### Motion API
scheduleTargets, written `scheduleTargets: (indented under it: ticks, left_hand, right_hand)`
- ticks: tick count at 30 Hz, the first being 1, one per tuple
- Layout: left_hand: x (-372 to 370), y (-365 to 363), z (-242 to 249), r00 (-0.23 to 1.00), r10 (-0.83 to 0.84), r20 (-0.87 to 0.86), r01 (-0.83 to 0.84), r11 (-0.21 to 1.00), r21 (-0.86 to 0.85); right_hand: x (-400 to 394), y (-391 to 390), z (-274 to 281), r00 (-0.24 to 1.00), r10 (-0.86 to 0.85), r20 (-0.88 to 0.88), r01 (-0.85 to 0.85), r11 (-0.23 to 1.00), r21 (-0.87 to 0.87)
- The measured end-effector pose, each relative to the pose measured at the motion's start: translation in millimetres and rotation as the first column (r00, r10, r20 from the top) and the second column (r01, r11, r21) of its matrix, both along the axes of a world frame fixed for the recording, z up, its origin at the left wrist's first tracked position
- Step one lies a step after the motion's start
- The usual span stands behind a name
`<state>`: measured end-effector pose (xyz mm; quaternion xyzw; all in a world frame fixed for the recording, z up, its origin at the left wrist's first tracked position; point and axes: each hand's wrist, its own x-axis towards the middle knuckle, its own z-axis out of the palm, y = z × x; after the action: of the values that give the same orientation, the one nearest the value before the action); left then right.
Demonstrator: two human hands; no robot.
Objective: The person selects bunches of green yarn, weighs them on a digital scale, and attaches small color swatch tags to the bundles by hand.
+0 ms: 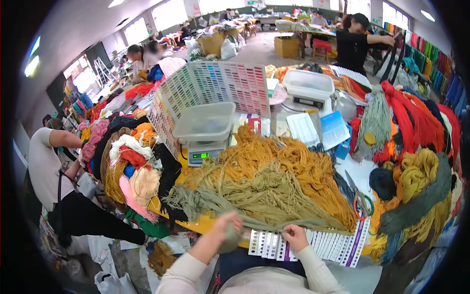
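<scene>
My left hand [226,226], a little blurred, is closed around a wound bundle of grey-green yarn [230,241] just over the table's front edge. With its fingers pinched together, my right hand [295,238] grips the same grey-green yarn where a stretched length runs between the two hands. Directly beyond them lies a large loose heap of yarn: olive-green skeins [264,188] in front, ochre skeins [318,169] behind and to the right. Strips of a colour shade card [320,245] stick out beneath the heap, close to my right hand.
A digital scale [199,154] reading 0.0 carries a clear plastic tub [204,122]. Behind it stands a folded colour chart [230,85]. Scissors [360,198] lie right of the heap. Mixed yarn piles [137,166] flank both sides. A person [58,171] stands at left, another [353,44] farther back.
</scene>
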<state>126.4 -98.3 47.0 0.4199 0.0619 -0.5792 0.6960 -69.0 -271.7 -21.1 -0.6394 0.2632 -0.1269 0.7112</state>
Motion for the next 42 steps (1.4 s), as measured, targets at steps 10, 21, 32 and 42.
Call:
scheduleTargets:
  ticks: [10,21,32,42]
  left_hand:
    - [27.1,16.7,-0.6,0.585,0.349,0.733,-0.572,0.818,0.067]
    - [-74.9,-73.7,-56.7,0.480,-0.510,0.714,0.216,0.857,0.467]
    - [10.2,-8.3,7.2,0.809,-0.304,0.503,0.024,0.873,0.487]
    - [176.7,143.1,71.9,0.663,0.337,0.669,-0.619,0.749,0.236]
  right_hand:
    - [3.3,-2.9,-1.1,0.996,0.086,-0.004,-0.074,0.828,-0.557]
    - [2.1,-2.4,-14.4,0.974,-0.163,0.157,0.183,0.975,-0.124]
    - [6.1,5.7,-10.5,0.995,-0.053,-0.081,-0.013,0.760,-0.650]
    - [-9.8,-0.2,-8.4,0.995,-0.024,0.095,0.074,0.822,-0.565]
